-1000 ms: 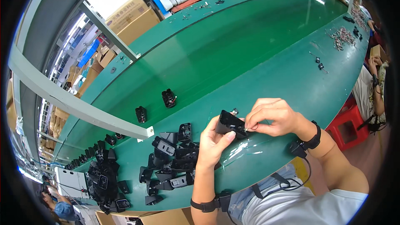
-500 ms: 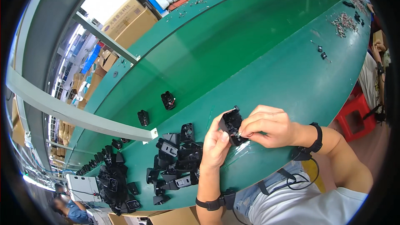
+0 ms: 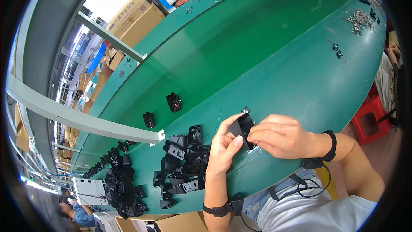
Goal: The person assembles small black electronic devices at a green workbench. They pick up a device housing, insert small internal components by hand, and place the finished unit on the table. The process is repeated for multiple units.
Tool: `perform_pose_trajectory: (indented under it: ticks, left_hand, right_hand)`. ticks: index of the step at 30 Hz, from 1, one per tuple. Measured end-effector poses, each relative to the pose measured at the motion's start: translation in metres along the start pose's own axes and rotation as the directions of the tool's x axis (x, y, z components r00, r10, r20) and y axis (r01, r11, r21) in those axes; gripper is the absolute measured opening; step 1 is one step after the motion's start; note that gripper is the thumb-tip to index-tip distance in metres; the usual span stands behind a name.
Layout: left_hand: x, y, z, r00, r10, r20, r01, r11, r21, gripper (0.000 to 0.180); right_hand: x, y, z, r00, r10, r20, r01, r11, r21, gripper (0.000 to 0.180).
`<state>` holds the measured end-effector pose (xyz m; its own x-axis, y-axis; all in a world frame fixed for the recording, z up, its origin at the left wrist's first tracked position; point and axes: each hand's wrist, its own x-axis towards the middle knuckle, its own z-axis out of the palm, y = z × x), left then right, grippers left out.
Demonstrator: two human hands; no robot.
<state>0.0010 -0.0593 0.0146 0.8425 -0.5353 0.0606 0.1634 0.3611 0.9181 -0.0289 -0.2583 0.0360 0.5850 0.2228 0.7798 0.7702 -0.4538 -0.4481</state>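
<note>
Black plastic part [image 3: 241, 127] clamped in both hands [image 3: 253, 139], beside piled black parts [image 3: 184, 163].

Your left hand [image 3: 223, 146] and right hand [image 3: 279, 136] pinch one black plastic part [image 3: 241, 127] between them, above the near edge of the green table [image 3: 274, 77] | pile of black parts [image 3: 184, 163] just left of your left hand | two single black parts [image 3: 173, 102] stand farther in.

Both hands [image 3: 253, 139] have shifted the black plastic part [image 3: 241, 127] nearer the pile [image 3: 184, 163]
</note>
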Motion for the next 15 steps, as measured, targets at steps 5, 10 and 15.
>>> perform_pose_trajectory:
  ticks: [5, 10, 15]
  left_hand:
    - [-0.005, -0.009, -0.002, 0.996, 0.02, -0.086, -0.025, 0.998, -0.05, 0.063]
    - [0.001, -0.012, -0.006, 0.989, 0.011, -0.149, -0.012, 1.0, 0.0, 0.058]
    - [0.001, -0.014, -0.017, 0.999, 0.017, -0.051, -0.016, 1.0, 0.021, 0.054]
  right_hand:
    - [0.002, 0.005, 0.013, 0.995, 0.085, -0.054, -0.076, 0.985, 0.152, 0.022]
    - [0.014, -0.006, 0.002, 0.979, 0.123, 0.16, -0.136, 0.988, 0.075, 0.039]
    - [0.013, 0.0, 0.01, 0.962, 0.143, 0.232, -0.158, 0.986, 0.048, 0.046]
